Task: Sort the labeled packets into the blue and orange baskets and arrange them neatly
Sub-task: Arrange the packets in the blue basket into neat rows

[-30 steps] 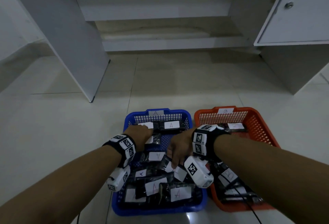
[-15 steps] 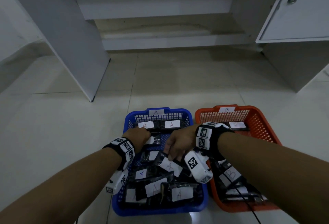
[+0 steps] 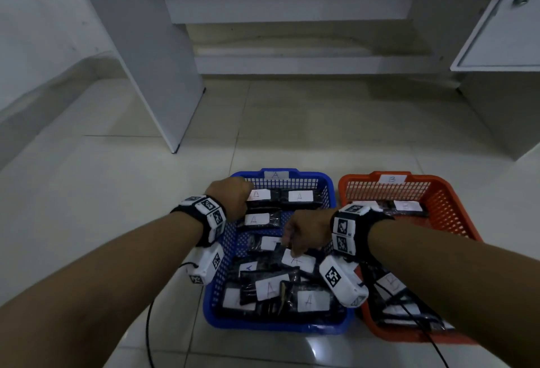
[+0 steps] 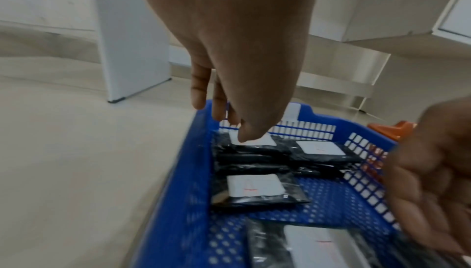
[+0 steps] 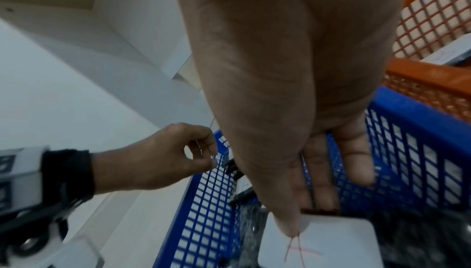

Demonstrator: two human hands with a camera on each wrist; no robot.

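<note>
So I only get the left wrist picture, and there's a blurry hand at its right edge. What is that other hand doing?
Observer: That right hand pinches a packet. Its thumb is on the white label marked A and its fingers are behind it.
Visitor: And the orange bit behind the blue basket?
Observer: It is an orange basket standing beside the blue basket. It has a B tag on its far rim and holds packets too.
Visitor: Is the blue one tidy all over?
Observer: No. The near-end packets lie overlapping at angles.
</note>
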